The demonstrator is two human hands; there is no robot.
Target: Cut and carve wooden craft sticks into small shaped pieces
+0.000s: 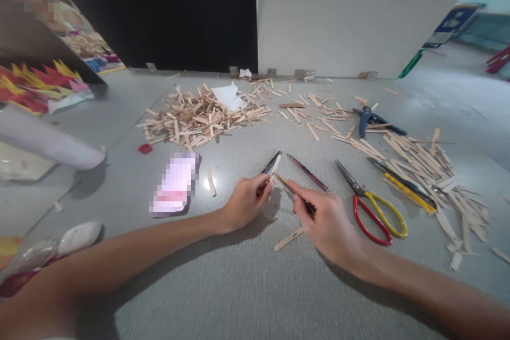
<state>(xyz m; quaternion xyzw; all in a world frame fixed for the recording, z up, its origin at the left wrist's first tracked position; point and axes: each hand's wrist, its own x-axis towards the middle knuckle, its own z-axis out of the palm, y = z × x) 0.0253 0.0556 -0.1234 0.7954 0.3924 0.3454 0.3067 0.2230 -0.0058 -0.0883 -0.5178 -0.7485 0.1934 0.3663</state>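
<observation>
My left hand (249, 201) pinches a small wooden craft stick (275, 163) that points up and away from me. My right hand (324, 218) grips a slim pen-like tool with a gold-coloured front (283, 183), its tip close to the stick; whether they touch I cannot tell. Behind my left fingers lies a dark pen-like tool (272, 162), partly hidden. A dark red pen (307, 172) rests just beyond my right hand. Another craft stick (288, 239) lies between my wrists, and one more (211, 183) lies left of my left hand.
Scissors with red and yellow handles (364, 194), a yellow-and-black cutter (410, 191) and blue pliers (365, 119) lie to the right. Craft sticks pile up at the back (199, 119) and right (422, 162). A phone (175, 183) lies left. Black (167, 16) and white (358, 16) panels stand behind.
</observation>
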